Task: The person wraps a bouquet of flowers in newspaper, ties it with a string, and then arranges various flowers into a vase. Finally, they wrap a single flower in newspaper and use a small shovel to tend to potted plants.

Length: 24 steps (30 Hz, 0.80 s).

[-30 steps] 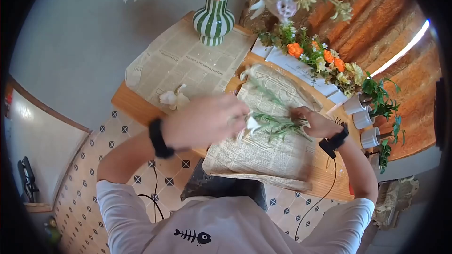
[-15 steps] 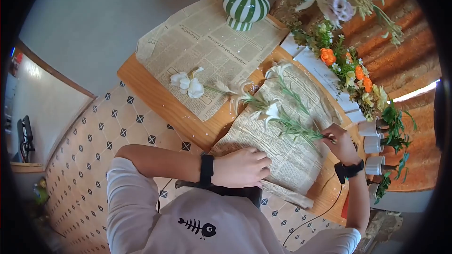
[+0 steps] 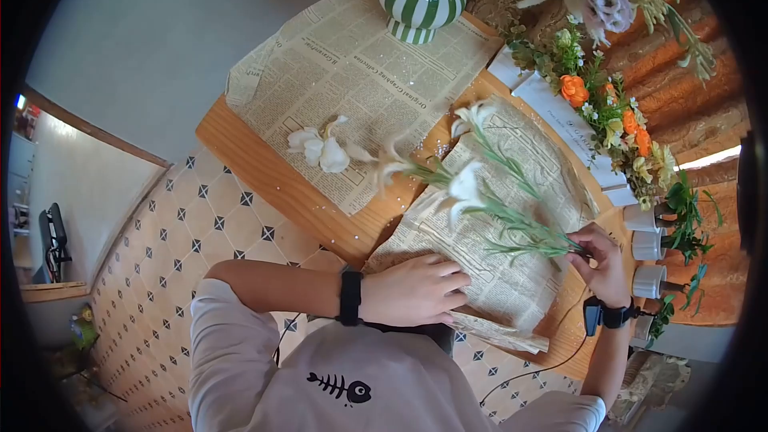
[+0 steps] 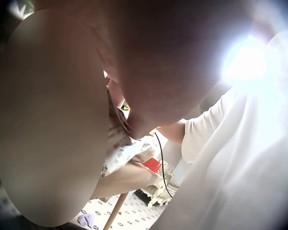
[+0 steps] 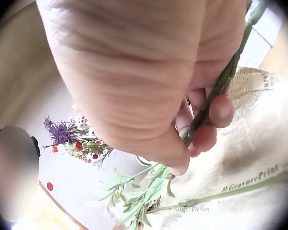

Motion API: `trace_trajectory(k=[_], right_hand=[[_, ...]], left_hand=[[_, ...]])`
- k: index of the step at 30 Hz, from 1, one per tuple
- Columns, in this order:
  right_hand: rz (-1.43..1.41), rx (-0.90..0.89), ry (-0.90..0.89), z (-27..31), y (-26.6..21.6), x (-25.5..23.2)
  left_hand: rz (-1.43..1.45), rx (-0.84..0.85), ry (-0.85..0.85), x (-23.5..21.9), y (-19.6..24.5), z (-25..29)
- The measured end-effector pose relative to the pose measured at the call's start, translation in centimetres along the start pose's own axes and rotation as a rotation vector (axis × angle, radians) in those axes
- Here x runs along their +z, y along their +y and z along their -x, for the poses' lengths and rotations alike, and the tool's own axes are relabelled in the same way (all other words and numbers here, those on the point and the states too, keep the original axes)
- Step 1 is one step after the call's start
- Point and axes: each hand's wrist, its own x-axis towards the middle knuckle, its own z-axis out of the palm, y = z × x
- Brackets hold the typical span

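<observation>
My right hand (image 3: 602, 262) pinches the green stem end of a white lily (image 3: 464, 192) over the wrapping paper. In the right wrist view the fingertips curl round a thick green stem (image 5: 221, 86), with leaves (image 5: 139, 196) below the thumb. My left hand (image 3: 416, 290) rests near the front edge of the newspaper-print wrapping paper (image 3: 520, 288), fingers loosely extended, holding nothing. A second lily (image 3: 474, 116) lies farther back on that paper. Another white lily (image 3: 390, 164) points left, and a white full-petalled flower (image 3: 324, 148) lies beyond it over another sheet.
A flat printed sheet (image 3: 360, 56) covers the back left of the wooden table (image 3: 280, 180), under a green-striped vase (image 3: 420, 0). Along the right stand orange flowers (image 3: 574, 90), white boxes (image 3: 560, 124) and small white pots (image 3: 648, 280). A black cable (image 3: 528, 370) hangs from my right wrist.
My left hand has drawn back from the white flowers to the paper's front edge. The right hand has shifted right and nearer, keeping the lily stem. The head view has shifted too.
</observation>
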Motion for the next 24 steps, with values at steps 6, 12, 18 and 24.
trace_trajectory(k=[6,12,18,24], right_hand=[[0.114,-0.033,0.106,0.8,0.5,-0.9],[0.214,-0.156,-0.018,-1.2,-1.7,3.6],[0.229,-0.268,-0.104,-2.7,-1.5,8.4],[0.191,-0.267,-0.022,-3.3,-1.3,9.1]], left_hand=[[0.044,-0.002,0.034,0.3,-0.5,-0.1],[0.024,-0.011,-0.011,0.2,-0.4,-0.5],[-0.051,0.025,0.015,0.2,-0.2,-0.4],[-0.146,0.044,0.028,0.0,0.1,-0.6]])
